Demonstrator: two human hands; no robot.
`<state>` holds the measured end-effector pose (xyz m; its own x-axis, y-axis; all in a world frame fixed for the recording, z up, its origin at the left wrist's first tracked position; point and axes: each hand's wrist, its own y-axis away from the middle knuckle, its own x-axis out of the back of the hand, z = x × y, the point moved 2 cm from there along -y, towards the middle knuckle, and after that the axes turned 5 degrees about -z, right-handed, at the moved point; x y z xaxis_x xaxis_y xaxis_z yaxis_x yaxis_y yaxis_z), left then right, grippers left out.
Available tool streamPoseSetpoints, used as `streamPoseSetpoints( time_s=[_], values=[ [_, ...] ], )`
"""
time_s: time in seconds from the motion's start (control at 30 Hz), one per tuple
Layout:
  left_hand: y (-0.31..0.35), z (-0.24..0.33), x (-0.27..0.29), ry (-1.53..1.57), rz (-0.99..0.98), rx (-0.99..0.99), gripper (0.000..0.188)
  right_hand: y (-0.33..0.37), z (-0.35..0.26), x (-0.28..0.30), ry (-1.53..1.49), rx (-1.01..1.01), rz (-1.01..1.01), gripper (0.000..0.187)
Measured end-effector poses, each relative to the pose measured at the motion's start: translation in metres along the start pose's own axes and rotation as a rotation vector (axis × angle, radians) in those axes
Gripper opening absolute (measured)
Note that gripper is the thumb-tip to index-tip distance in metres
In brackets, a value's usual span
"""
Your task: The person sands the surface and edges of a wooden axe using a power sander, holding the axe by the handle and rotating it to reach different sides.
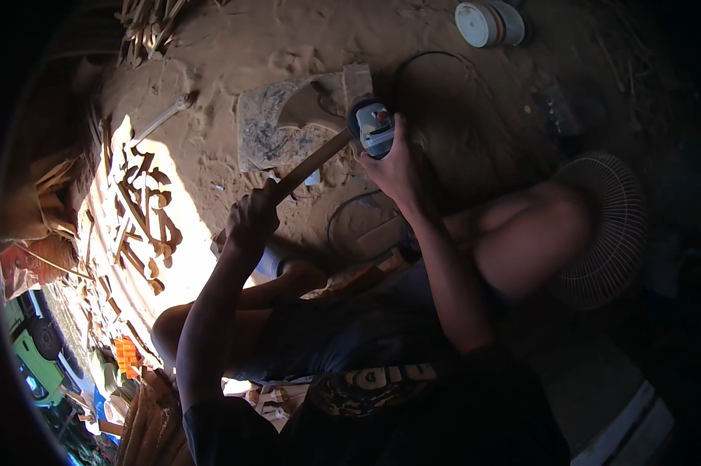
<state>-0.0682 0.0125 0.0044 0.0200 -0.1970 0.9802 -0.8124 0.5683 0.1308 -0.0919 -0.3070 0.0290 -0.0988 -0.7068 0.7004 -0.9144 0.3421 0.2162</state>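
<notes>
My left hand (pixel 251 217) is wrapped round a long wooden handle (pixel 312 165) that slants up and away to the right. A broad, fan-shaped axe-like head (pixel 310 107) lies by its far end; the join is hidden behind the tool. My right hand (pixel 397 165) grips an angle grinder (pixel 375 128), its round front against the handle's far end. Beneath them a flat, stained slab (pixel 259 128) rests on the sandy ground. Whether the grinder is running cannot be told.
Several axe-shaped wooden pieces (pixel 142 206) lie in sunlight at the left. A white bucket (pixel 476 25) lies at the far right, and a round wire fan guard (pixel 607 233) stands beside my right knee. A dark cable (pixel 436 54) curves over the sand. A green vehicle (pixel 36 361) stands lower left.
</notes>
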Motion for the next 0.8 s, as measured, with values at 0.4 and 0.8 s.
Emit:
streamPoseSetpoints(
  time_s=[0.4,0.8],
  values=[
    [0.003,0.001,0.001,-0.072,0.091,-0.020,0.036,-0.014,0.021,-0.003,-0.001,-0.097,0.029,0.100],
    [-0.024,-0.025,-0.002,1.288,-1.081,0.250,0.037,-0.005,0.014,0.024,-0.102,-0.013,0.190,0.098]
  ],
)
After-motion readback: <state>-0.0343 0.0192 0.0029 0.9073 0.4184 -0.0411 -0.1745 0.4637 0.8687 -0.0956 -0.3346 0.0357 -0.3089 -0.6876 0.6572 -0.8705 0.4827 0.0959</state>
